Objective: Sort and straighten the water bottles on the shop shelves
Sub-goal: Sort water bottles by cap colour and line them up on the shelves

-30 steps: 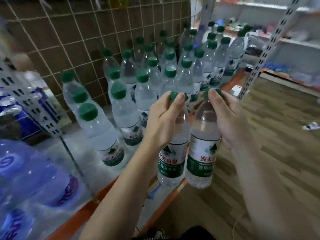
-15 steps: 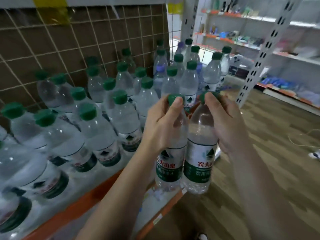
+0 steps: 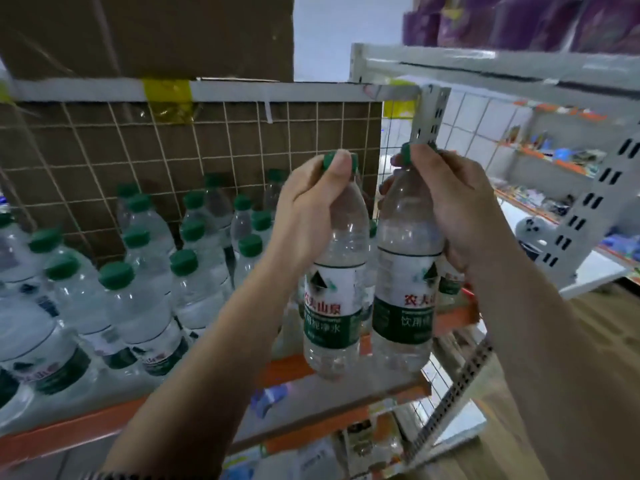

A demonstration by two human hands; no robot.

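Note:
I hold two clear water bottles with green caps and green-and-white labels side by side in the air, over the front of the shelf (image 3: 346, 393). My left hand (image 3: 311, 216) grips the neck and cap of the left bottle (image 3: 332, 306). My right hand (image 3: 453, 209) grips the neck and cap of the right bottle (image 3: 405, 299). Both bottles hang upright, their bases a little above the shelf board. Several more bottles of the same kind (image 3: 138, 289) stand in rows on the shelf to the left, reaching back to the wire grid.
A wire grid (image 3: 207, 140) over brown board backs the shelf. A cardboard box (image 3: 156, 32) sits on the shelf above. A perforated grey upright (image 3: 429, 112) stands at the shelf's right end. Another rack (image 3: 571, 188) with small goods stands at right; wooden floor lies below.
Both hands have lifted the two bottles higher, off the shelf front. The view has tilted up, so the upper shelf and the cardboard box have come into sight.

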